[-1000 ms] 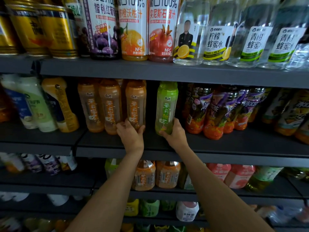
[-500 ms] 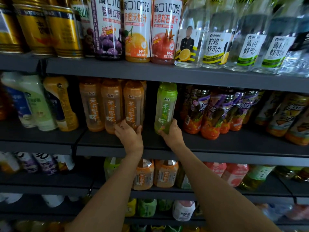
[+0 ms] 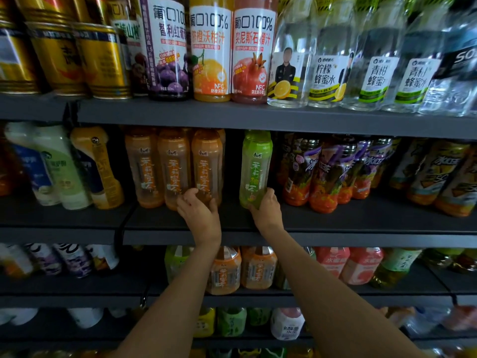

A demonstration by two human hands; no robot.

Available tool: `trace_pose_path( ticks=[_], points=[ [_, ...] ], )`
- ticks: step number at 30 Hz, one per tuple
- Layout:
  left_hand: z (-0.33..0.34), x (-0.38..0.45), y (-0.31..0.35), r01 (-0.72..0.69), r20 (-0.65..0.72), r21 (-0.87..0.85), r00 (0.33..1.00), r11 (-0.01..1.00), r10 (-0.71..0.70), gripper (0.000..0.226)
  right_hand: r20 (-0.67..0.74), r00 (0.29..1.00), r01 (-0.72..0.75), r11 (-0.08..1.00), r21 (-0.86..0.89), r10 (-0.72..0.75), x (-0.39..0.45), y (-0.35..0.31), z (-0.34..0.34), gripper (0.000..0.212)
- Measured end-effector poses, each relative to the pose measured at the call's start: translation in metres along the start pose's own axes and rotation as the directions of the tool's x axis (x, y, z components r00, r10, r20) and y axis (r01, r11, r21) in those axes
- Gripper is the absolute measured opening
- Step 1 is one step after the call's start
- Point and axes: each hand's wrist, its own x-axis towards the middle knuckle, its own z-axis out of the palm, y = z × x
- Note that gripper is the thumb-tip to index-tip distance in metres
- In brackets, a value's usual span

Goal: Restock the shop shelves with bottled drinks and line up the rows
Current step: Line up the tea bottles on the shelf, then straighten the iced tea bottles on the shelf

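Note:
On the middle shelf [image 3: 335,228] stand three orange tea bottles in a row and one green tea bottle [image 3: 255,166] to their right, with a gap between. My left hand [image 3: 198,210] grips the base of the rightmost orange bottle [image 3: 206,164], fingers curled around its foot. My right hand [image 3: 265,208] holds the bottom of the green bottle, which stands upright on the shelf.
Dark red-and-purple tea bottles [image 3: 322,174] crowd the shelf right of the green bottle; white and yellow bottles [image 3: 59,166] stand to the left. Juice bottles, gold cans [image 3: 103,60] and clear water bottles fill the shelf above. More drinks sit on lower shelves.
Both hands have kept their hold on the same bottles. The orange bottle and green bottle have shifted only slightly; the view has drifted a little.

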Motion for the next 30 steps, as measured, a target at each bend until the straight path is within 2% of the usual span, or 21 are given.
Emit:
trace_pose_path(
  ticks=[3,5,7,9,11,12,14,16,18,23,26,30],
  points=[
    [-0.003,-0.012,0.009,-0.187,0.007,-0.010,0.982,0.982,0.187,0.034,-0.107,0.990,0.100,0.995,0.026,-0.097,-0.005,0.001,-0.015,0.048],
    [0.001,-0.020,0.021,-0.314,0.054,-0.052,0.947,0.948,0.316,0.032,-0.270,0.940,0.220,0.975,0.017,-0.207,-0.009,0.007,-0.034,0.044],
    [0.010,-0.029,0.035,-0.397,0.115,-0.096,0.906,0.913,0.406,0.033,-0.437,0.866,0.266,0.964,-0.012,-0.245,-0.010,0.016,-0.057,0.040],
    [0.022,-0.038,0.049,-0.448,0.185,-0.136,0.864,0.883,0.467,0.036,-0.559,0.807,0.221,0.975,-0.015,-0.192,-0.007,0.028,-0.080,0.044],
    [0.040,-0.048,0.063,-0.464,0.271,-0.168,0.826,0.870,0.494,0.037,-0.615,0.784,0.110,0.994,0.006,-0.084,0.001,0.043,-0.100,0.052],
    [0.051,-0.053,0.069,-0.453,0.314,-0.182,0.814,0.873,0.488,0.039,-0.598,0.801,0.055,0.998,0.026,-0.028,0.006,0.051,-0.108,0.057],
    [0.075,-0.060,0.077,-0.388,0.386,-0.197,0.813,0.900,0.436,0.048,-0.449,0.893,-0.005,0.997,0.078,0.040,0.017,0.069,-0.117,0.064],
    [0.096,-0.063,0.084,-0.288,0.439,-0.184,0.832,0.940,0.340,0.058,-0.264,0.964,-0.010,0.998,0.058,0.025,0.026,0.089,-0.119,0.070],
    [0.116,-0.065,0.092,-0.205,0.462,-0.138,0.852,0.969,0.246,0.066,-0.192,0.981,0.022,1.000,0.018,-0.018,0.033,0.107,-0.120,0.071],
    [0.146,-0.063,0.105,-0.073,0.347,-0.035,0.934,0.997,0.081,0.069,-0.188,0.978,0.111,0.989,0.093,-0.092,0.039,0.126,-0.122,0.070],
    [0.151,-0.061,0.104,-0.046,0.316,-0.012,0.948,0.999,0.048,0.063,-0.223,0.966,0.164,0.978,0.133,-0.132,0.037,0.130,-0.121,0.064],
    [0.147,-0.064,0.102,-0.030,0.301,-0.012,0.953,0.999,0.032,0.060,-0.255,0.959,0.161,0.976,0.145,-0.121,0.033,0.133,-0.120,0.062]
  ],
)
